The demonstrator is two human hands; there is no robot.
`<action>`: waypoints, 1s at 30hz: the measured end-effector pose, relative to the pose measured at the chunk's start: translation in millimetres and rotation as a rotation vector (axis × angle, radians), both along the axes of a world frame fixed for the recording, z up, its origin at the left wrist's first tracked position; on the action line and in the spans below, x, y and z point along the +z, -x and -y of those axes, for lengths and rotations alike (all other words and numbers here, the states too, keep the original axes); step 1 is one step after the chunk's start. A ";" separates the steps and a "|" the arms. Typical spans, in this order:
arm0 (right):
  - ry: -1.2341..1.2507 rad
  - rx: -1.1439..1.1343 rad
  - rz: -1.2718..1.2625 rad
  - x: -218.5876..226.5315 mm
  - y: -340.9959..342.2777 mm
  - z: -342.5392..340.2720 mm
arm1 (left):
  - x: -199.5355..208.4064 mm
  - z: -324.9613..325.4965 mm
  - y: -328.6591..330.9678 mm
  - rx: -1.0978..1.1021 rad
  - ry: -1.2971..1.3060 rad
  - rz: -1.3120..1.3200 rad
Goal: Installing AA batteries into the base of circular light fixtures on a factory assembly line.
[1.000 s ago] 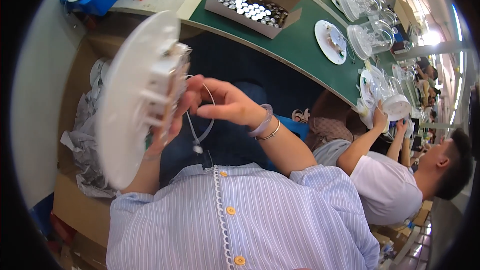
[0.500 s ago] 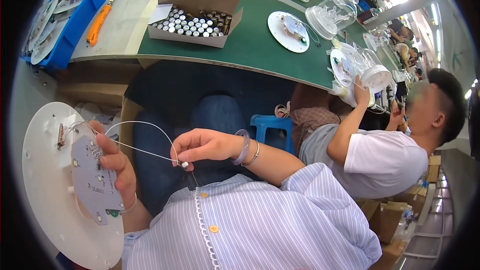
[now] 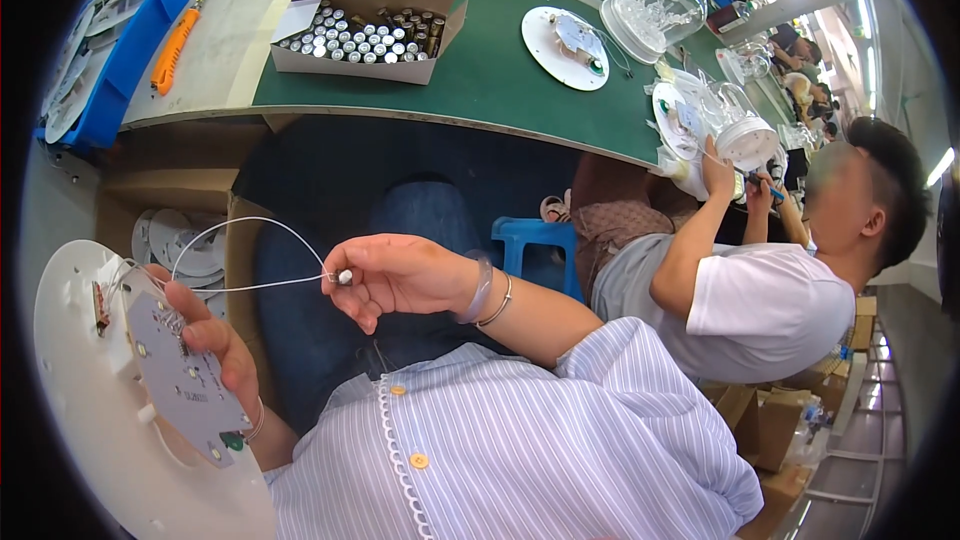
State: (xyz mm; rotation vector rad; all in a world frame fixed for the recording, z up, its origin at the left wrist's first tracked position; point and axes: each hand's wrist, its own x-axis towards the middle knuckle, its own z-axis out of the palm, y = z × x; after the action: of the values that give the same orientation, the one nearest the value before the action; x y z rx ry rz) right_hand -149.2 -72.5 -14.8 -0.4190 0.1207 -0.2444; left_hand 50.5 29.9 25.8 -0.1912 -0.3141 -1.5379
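My left hand point(image 3: 205, 345) holds a round white lamp base plate point(image 3: 90, 410) with a white circuit board point(image 3: 175, 370) on it, low at my left side. Thin white wires point(image 3: 250, 230) loop from the plate across to my right hand point(image 3: 395, 275), which pinches their end between thumb and fingers above my lap. A clear bangle and a thin bracelet sit on my right wrist.
The green workbench point(image 3: 500, 80) carries an open cardboard box of small metal cylinders point(image 3: 365, 30), a round white plate point(image 3: 565, 45) and clear glass lamp covers point(image 3: 655, 5). A blue bin point(image 3: 120, 50) and orange cutter point(image 3: 175, 40) lie at left. A person in white works at right. A carton of plates point(image 3: 190, 240) stands below.
My left hand has lowered the plate to my left side and turned its face up. My right hand has drawn the wires out to the right, away from the plate.
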 end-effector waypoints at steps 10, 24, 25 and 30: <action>0.381 0.007 -0.085 22.6 -11.9 -0.8 | -10.4 -18.5 -9.7 0.043 0.105 -0.135; 0.519 -0.045 -0.119 40.0 -27.4 -10.0 | 23.6 -31.8 10.6 0.315 -0.026 -0.097; 0.529 -0.056 -0.125 41.9 -30.1 -10.5 | 23.3 -32.1 10.1 0.315 -0.027 -0.098; 0.562 -0.021 -0.087 48.6 -38.3 -10.0 | 20.1 -32.9 1.6 0.136 0.057 0.036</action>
State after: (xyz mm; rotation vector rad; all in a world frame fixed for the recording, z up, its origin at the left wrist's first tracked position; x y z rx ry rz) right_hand -110.9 -62.5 33.8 -0.9882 0.1412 -0.2795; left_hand 48.9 62.9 45.8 -0.1830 -0.3918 -1.4002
